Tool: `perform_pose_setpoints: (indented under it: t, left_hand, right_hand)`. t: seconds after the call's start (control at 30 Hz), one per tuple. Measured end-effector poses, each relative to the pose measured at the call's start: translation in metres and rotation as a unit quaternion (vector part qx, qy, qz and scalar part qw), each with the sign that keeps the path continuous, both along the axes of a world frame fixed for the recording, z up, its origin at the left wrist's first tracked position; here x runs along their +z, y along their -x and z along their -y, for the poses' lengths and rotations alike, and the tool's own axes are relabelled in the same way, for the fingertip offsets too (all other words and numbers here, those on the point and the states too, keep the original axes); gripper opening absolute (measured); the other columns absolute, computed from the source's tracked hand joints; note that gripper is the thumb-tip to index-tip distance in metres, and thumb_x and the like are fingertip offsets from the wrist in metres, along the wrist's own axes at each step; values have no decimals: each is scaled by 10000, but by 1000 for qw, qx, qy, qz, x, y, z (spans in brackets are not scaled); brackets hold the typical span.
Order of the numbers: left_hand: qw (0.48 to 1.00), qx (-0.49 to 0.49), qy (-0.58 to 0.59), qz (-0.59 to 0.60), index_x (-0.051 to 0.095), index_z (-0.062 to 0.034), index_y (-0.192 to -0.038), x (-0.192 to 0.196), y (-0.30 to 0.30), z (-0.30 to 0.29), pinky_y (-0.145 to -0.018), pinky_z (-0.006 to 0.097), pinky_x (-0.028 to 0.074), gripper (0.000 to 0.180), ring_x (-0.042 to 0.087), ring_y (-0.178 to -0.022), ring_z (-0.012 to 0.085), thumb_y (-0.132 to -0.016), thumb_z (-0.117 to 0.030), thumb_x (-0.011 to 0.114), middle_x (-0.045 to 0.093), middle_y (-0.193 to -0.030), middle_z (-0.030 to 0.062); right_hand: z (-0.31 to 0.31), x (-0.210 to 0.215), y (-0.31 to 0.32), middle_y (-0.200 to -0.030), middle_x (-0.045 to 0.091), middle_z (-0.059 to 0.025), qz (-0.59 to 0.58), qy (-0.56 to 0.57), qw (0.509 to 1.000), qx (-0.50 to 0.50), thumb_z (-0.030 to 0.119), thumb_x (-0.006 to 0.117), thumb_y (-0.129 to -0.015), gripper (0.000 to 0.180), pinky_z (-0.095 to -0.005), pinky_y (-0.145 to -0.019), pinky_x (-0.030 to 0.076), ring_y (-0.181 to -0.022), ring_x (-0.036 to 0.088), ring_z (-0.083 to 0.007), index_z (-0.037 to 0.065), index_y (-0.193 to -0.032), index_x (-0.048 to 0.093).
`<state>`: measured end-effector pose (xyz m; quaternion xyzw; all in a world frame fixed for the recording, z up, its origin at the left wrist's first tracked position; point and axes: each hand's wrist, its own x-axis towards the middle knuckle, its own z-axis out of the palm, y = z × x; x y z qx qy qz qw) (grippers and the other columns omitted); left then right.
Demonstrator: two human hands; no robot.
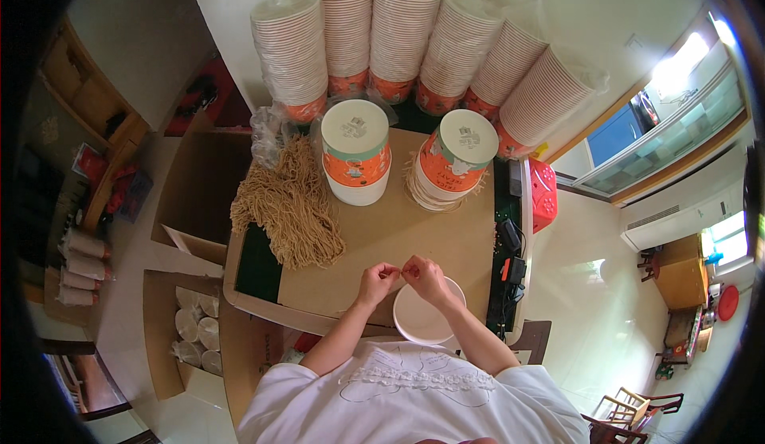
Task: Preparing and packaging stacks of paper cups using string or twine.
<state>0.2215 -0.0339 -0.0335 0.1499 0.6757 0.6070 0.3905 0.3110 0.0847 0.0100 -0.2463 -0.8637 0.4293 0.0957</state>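
Observation:
My left hand [378, 283] and my right hand [425, 277] meet close together over the near part of the table, fingers pinched. Whatever is between the fingertips is too small to make out. Under my right hand and forearm, at the table's near edge, lies a round white paper tub [426, 320]. Beyond my hands stand two orange and green paper buckets, bottoms up: the left bucket [356, 169] and the right bucket [454, 165], with tan cord loops around its lower part. A heap of tan cords [291, 205] lies left of them.
Tall stacks of plastic-wrapped paper buckets [406, 29] line the table's far side. Black adapters [511, 265] and a red plastic basket [543, 195] are at the right edge. On the left floor, an open cardboard box [163, 316] holds wrapped white tubs. Brown cardboard [382, 237] covers the tabletop.

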Motion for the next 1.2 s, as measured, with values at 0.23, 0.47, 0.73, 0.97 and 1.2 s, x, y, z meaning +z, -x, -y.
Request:
perform_pose_setpoints:
  t: [0.23, 0.47, 0.73, 0.97, 1.2]
  left_hand:
    - [1000, -2, 1, -3, 608, -49, -812, 4, -1, 2, -428, 181, 347, 30, 463, -512, 30, -801, -76, 600, 578, -665, -18]
    - [999, 8, -11, -42, 605, -51, -813, -11, 0, 3, -418, 182, 340, 42, 457, -499, 30, -813, -92, 594, 570, -658, -20]
    - [999, 10, -9, -30, 603, -46, -813, -4, 0, 4, -411, 180, 320, 38, 445, -492, 26, -812, -81, 592, 555, -638, -25]
    - [1000, 4, 22, 2, 631, -31, -800, 3, 1, 6, -554, 211, 432, 60, 534, -610, 65, -781, -82, 605, 608, -677, 10]
    - [1000, 9, 2, 29, 597, -43, -825, 1, 2, 6, -409, 175, 327, 31, 443, -487, 28, -817, -66, 578, 559, -643, -20]
  right_hand:
    - [3, -2, -1, -714, 612, -122, 10, -2, 1000, -8, 114, 630, -714, 113, -322, -605, 485, -660, 607, -230, 29, -783, 600]
    - [6, 5, 2, -696, 622, -127, 26, 11, 1000, -10, 116, 601, -726, 97, -327, -590, 487, -631, 615, -235, 40, -786, 616]
    - [5, 1, 2, -636, 592, -109, 21, 21, 1000, 4, 97, 620, -706, 120, -313, -535, 467, -582, 593, -225, 43, -805, 580]
    - [6, -1, 1, -658, 582, -119, 22, -21, 1000, 8, 105, 639, -696, 135, -334, -562, 460, -615, 577, -232, 43, -797, 575]
    - [7, 9, 3, -657, 573, -113, 13, -15, 1000, 10, 108, 641, -695, 131, -337, -571, 457, -624, 572, -242, 44, -785, 570]
